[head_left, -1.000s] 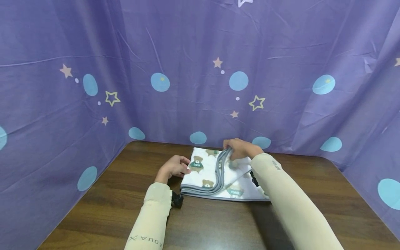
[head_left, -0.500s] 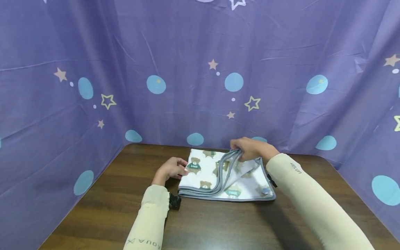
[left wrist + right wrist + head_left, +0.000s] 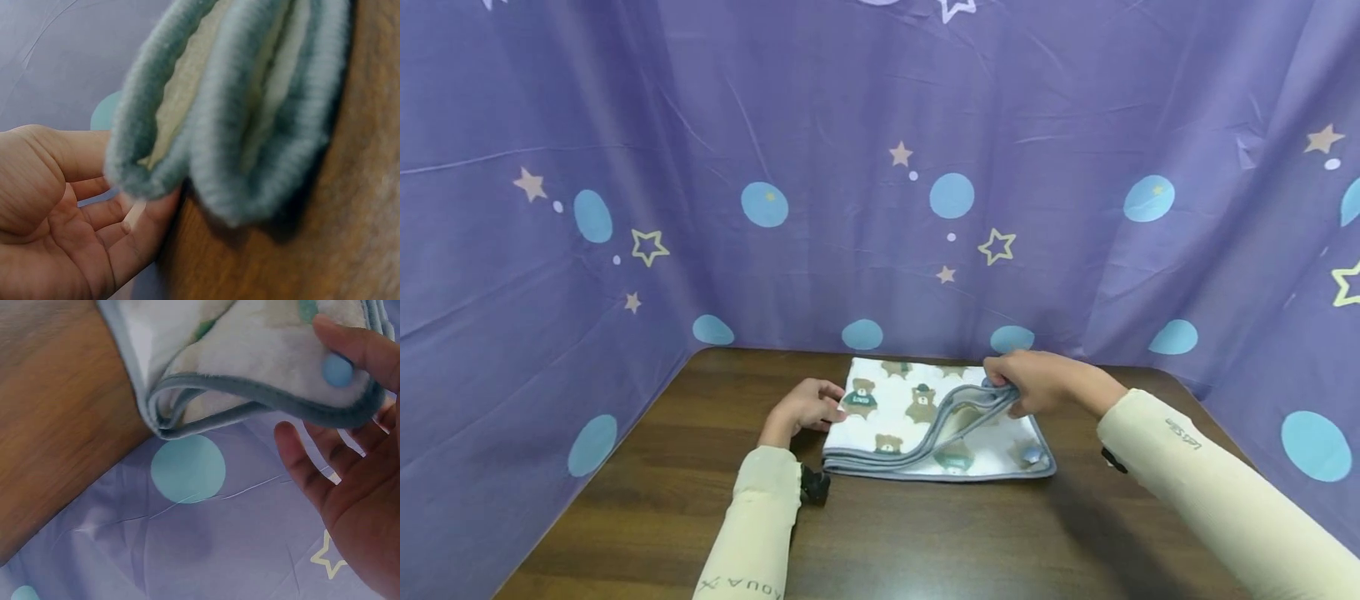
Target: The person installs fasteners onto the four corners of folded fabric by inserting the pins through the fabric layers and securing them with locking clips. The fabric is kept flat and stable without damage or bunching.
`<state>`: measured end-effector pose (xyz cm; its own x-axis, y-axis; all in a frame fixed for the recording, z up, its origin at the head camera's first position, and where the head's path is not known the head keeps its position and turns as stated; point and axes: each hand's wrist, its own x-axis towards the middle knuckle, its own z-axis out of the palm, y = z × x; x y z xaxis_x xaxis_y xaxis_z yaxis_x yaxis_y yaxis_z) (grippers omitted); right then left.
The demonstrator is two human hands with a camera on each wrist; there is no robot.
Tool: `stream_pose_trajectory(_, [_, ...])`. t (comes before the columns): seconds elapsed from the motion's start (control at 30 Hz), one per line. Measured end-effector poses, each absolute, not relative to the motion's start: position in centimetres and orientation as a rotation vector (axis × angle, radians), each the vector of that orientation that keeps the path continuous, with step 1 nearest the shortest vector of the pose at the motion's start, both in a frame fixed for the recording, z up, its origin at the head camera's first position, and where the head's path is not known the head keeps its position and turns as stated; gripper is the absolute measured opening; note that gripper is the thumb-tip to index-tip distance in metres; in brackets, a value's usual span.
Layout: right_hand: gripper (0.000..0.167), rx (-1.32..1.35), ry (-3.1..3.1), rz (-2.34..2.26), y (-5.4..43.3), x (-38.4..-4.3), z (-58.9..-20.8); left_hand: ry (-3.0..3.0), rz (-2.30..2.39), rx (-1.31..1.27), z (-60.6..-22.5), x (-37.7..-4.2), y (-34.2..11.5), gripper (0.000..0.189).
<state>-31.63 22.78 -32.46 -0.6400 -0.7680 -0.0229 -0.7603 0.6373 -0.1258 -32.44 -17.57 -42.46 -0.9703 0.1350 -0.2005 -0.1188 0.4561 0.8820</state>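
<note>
A folded baby blanket [image 3: 891, 417], white with brown bears and grey-blue binding, lies on the wooden table. At its left edge is my left hand [image 3: 808, 407], thumb over the top layers and fingers at the side. In the left wrist view those fingers [image 3: 134, 234] reach below the bound folds [image 3: 231, 125]. My right hand [image 3: 1030, 379] pinches the upper layers' far right corner, raising them in a curve over the bottom layer. Seen from the right wrist, the thumb lies on top by a blue button [image 3: 338, 369], the other fingers below.
The brown wooden table [image 3: 925, 533] extends around the blanket and in front of it. A purple curtain [image 3: 850, 275] with stars and blue ovals hangs close behind and at both sides. Another blue button [image 3: 1032, 456] shows on the blanket's near right corner.
My right hand has moved right and come lower, drawing the held blanket layers rightward. More bears show on the top. My left hand stays at the left edge; the head view has shifted slightly.
</note>
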Motion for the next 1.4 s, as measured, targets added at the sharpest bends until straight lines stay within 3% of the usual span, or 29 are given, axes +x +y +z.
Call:
stream_pose_trajectory(0.23, [0.048,-1.437,2.795,-0.232,24.9,-30.2,-34.4,2.452,1.537,0.015,-42.4,-32.5,-17.6,0.041])
stream_pose_trajectory(0.4, [0.067,-1.445,2.863,-0.231,26.5,-29.0,-36.5,2.447,1.523,0.034,-42.5,-32.4,-17.5,0.041])
stream_pose_trajectory(0.67, [0.046,-1.526,2.934,-0.225,27.9,-27.8,-38.8,2.448,1.531,0.048,-42.6,-32.6,-17.6,0.042])
stream_pose_trajectory(1.03, [0.047,-1.805,3.014,-0.172,29.8,-26.4,-40.4,2.436,1.541,0.019,-42.5,-32.6,-17.5,0.043])
stream_pose_trajectory(1.4, [0.049,-1.878,3.007,-0.164,30.3,-25.9,-40.8,2.443,1.53,0.018,-42.7,-32.6,-17.7,0.043])
